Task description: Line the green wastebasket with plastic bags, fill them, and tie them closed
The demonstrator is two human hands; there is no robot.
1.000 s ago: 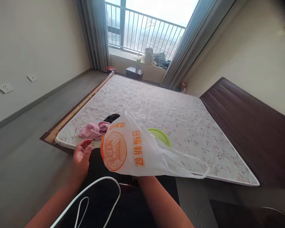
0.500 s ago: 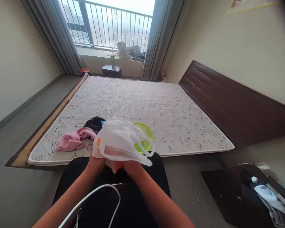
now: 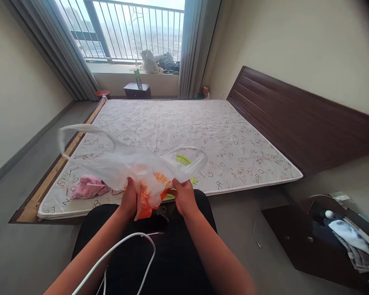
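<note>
A white plastic bag (image 3: pixel 119 164) with orange print spreads out above my lap, its handle loops flared to both sides. My left hand (image 3: pixel 129 198) grips its lower left part, thumb on top. On the right, my right hand (image 3: pixel 184 196) pinches the bag's side near the orange lettering. Behind the bag, a lime-green plastic basket (image 3: pixel 183 159) on the mattress is mostly covered. A pink cloth (image 3: pixel 89 187) lies crumpled on the mattress, left of the bag.
The letter-patterned mattress (image 3: pixel 240 151) fills the middle, with a dark headboard (image 3: pixel 295 106) at right. A white cable (image 3: pixel 123 246) loops over my lap. A dark cabinet (image 3: pixel 295 233) with things on it stands at lower right. A nightstand (image 3: pixel 137 91) is beyond the bed.
The bag has gone from bunched up to spread wide, its handles swinging out left and right. My hands have moved apart, and the bag now hides the black plastic beside the pink cloth.
</note>
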